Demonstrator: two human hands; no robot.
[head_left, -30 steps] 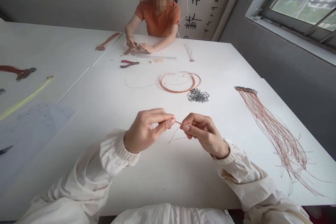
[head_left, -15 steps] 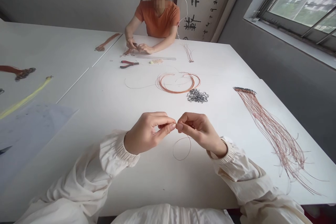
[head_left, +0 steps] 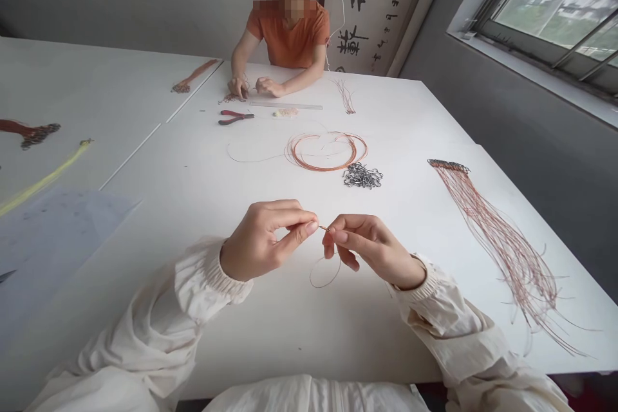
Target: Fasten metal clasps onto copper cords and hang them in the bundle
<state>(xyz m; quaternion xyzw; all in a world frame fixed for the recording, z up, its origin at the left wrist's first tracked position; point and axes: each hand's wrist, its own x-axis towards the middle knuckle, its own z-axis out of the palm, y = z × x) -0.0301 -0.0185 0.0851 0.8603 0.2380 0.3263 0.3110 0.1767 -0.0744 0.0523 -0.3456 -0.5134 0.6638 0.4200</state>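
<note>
My left hand (head_left: 263,241) pinches one end of a thin copper-coloured wire (head_left: 324,273) between thumb and forefinger, just above the white table (head_left: 193,193). My right hand (head_left: 369,244) pinches the same wire a little to the right. The two pinches nearly touch. Below them the wire hangs in a small loop over the table. Both sleeves are cream-coloured.
A coil of copper wire (head_left: 326,150) and a heap of small dark metal hooks (head_left: 362,176) lie further back. A fan of finished wires (head_left: 502,241) lies at the right. Red-handled pliers (head_left: 234,117) and a ruler (head_left: 284,105) lie before a person in an orange shirt (head_left: 290,38).
The wire went from two loose ends to a closed loop hanging under my fingers. My hands came together, then parted slightly. The far person's hands shifted a little.
</note>
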